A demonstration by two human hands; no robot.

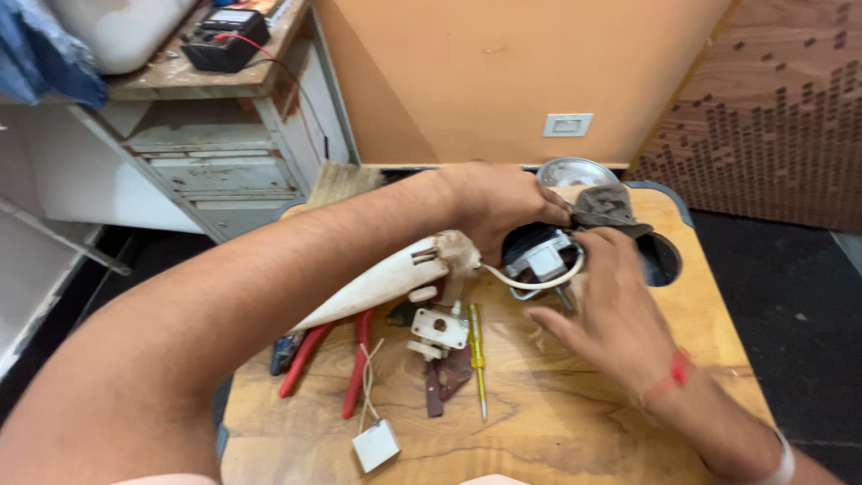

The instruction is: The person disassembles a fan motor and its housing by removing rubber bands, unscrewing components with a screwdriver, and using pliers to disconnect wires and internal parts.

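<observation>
While both hands work over the wooden worktop (pixel 575 422), the scene reads as follows.

Left hand: the left hand (pixel 498 208) reaches across from the left and is closed around the small motor (pixel 539 259), gripping its upper left side.

Right hand: the right hand (pixel 606 301) lies against the right side of the motor with the thumb stretched out toward the left; its fingers press a grey-brown rag (pixel 609 208) onto the top of the motor. It is partly closed on the rag; a red thread sits at the wrist.

Motor: a dark round body with a pale grey block on its face, held between the two hands just above the far part of the worktop. A white cable (pixel 530 283) loops under it.

Appliance body: a long white plastic housing (pixel 377 286) lies slanted under the left forearm, its end near the motor.

Loose parts: a white switch piece (pixel 439 330) lies beside a yellow-handled tester screwdriver (pixel 478 352); red-handled pliers (pixel 323 355) lie to the left, partly under the housing; a small white square block (pixel 375 445) on thin wires sits near the front edge.

Behind: a shiny round metal dish (pixel 575 171) sits at the far edge, touching the rag or just behind it; I cannot tell which.

Surroundings: a black meter (pixel 224 38) with a red lead rests on a worn white cabinet (pixel 215 153) at upper left.
</observation>
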